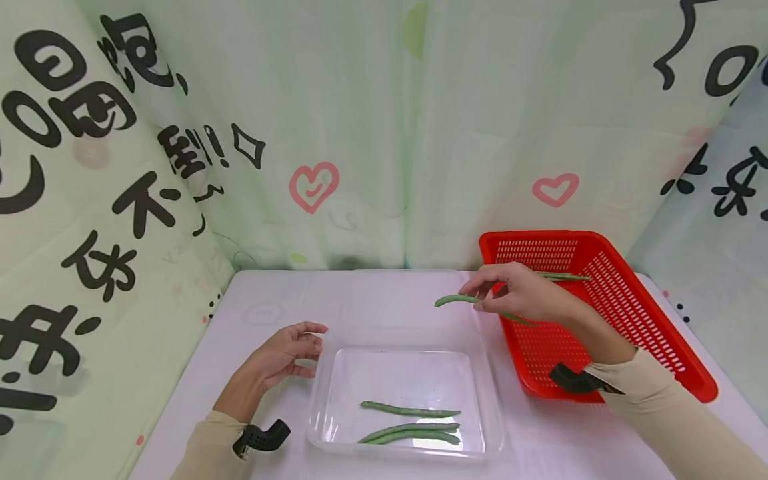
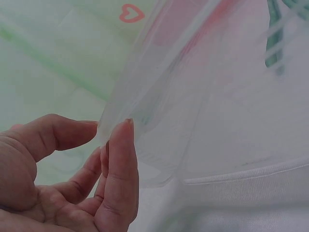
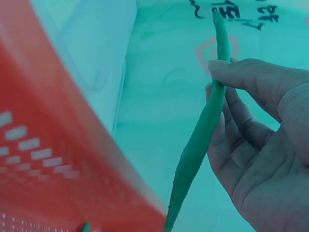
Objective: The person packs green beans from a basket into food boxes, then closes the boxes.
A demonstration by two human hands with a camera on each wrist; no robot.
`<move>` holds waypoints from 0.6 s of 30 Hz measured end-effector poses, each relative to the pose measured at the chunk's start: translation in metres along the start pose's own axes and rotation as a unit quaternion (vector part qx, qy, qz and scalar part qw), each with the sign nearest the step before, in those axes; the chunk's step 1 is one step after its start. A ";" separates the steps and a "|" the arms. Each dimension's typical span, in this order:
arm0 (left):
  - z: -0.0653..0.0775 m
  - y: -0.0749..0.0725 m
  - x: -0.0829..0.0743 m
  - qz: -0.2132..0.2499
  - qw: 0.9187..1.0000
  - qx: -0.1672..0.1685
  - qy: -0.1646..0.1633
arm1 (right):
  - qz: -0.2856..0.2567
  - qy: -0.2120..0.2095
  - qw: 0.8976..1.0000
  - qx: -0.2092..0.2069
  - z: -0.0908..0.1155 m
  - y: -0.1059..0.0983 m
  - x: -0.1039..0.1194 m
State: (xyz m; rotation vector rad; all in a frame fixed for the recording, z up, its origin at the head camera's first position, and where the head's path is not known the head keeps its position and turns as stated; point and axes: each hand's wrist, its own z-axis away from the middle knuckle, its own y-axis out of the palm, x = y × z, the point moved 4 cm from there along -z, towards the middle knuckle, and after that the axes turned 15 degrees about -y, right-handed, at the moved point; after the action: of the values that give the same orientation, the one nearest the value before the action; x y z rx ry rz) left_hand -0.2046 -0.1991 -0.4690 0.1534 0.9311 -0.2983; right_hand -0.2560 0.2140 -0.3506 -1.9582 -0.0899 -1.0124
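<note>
1. A single green bean (image 1: 454,299) is in the air at the red basket's left rim, pinched between thumb and fingers in the right hand's grip (image 1: 522,293).
2. The clear plastic tray (image 1: 402,373) holds three beans (image 1: 410,410): one by itself, two side by side nearer the person.
3. The red basket (image 1: 624,300), slotted and right of the tray, has more beans (image 1: 564,276) toward its far side; the count is unclear.
4. The held bean is long, slender and slightly bent, thicker midway along.
5. The left hand's grip (image 1: 291,350) is loosely spread at the tray's far left corner; contact is hard to tell.
6. The right forearm (image 1: 609,340) hides part of the basket's inside.
7. Both containers stand on a white-covered counter (image 1: 288,300), before a pale green curtain (image 1: 468,133) with hearts and black lettering.
</note>
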 end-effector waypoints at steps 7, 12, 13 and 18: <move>0.000 0.000 0.000 -0.003 1.000 -0.001 0.001 | -0.024 -0.010 1.000 0.015 -0.010 0.017 0.012; 0.000 0.000 0.000 0.000 1.000 0.001 0.002 | -0.046 -0.021 0.998 0.029 -0.016 0.030 0.017; 0.000 0.000 0.001 0.001 1.000 0.002 0.002 | -0.051 -0.023 0.998 0.032 -0.017 0.033 0.018; 0.000 0.000 0.001 0.002 1.000 0.003 0.004 | -0.085 -0.026 0.995 0.046 -0.023 0.048 0.023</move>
State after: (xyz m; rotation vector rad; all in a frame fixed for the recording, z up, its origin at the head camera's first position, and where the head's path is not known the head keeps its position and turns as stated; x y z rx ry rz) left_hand -0.2039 -0.1993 -0.4694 0.1617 0.9375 -0.2971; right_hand -0.2344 0.1615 -0.3624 -1.9169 -0.3321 -1.0477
